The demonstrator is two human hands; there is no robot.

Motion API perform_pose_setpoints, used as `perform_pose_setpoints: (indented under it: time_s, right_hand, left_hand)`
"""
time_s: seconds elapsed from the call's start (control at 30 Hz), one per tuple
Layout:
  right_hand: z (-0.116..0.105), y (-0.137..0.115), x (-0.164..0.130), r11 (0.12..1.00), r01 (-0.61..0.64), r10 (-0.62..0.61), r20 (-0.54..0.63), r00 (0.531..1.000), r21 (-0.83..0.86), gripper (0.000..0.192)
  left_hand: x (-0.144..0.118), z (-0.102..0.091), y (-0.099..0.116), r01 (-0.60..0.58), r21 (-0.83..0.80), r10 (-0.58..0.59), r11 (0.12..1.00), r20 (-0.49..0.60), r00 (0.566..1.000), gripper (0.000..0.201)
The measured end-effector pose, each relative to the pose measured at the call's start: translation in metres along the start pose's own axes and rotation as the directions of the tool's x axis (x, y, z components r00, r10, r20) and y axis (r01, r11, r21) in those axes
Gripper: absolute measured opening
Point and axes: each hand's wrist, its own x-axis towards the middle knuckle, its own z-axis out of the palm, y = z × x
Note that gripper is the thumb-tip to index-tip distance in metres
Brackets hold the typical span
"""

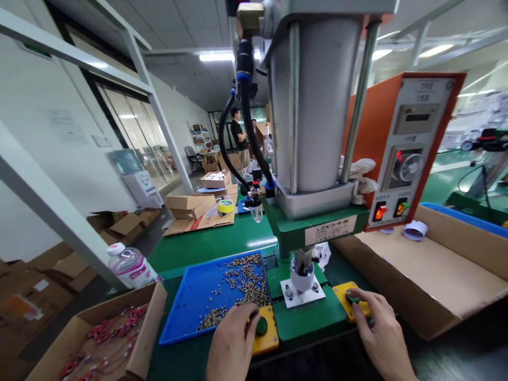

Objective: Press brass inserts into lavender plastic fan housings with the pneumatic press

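A tall grey press (313, 116) with an orange control box (405, 153) stands on the green surface (214, 241). A blue tray (198, 301) of small metal parts lies at the surface's near left, beside the press base. The left hand (232, 344) rests on the left yellow button box (265, 330), fingers curled against its green button. The right hand (377, 328) covers the right yellow button box (349, 299), fingers bent, holding nothing.

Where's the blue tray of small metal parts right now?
In the head view, the blue tray lies on the green bench left of the press base, between the cardboard box of red parts and the left hand on its yellow button box.
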Motion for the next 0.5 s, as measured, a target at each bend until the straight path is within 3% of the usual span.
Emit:
perform_pose_setpoints:
  time_s: [0.17,0.37,0.5]
  right_hand:
    - [0.008,-0.041,0.022,0.975,-0.021,-0.012,0.144,0.99,0.222,0.022]
    - [0.038,-0.081,0.054,0.883,-0.027,-0.109,0.261,0.959,0.469,0.073]
    - [0.052,-0.092,0.06,0.856,-0.038,-0.103,0.242,0.965,0.516,0.06]
  left_hand:
    - [0.03,-0.007,0.014,0.002,-0.149,0.003,0.989,0.033,0.999,0.017]
    - [0.059,-0.005,0.039,-0.005,-0.222,0.025,0.975,0.087,0.996,0.019]
    - [0.074,-0.011,0.06,-0.027,-0.196,0.04,0.98,0.066,0.997,0.017]
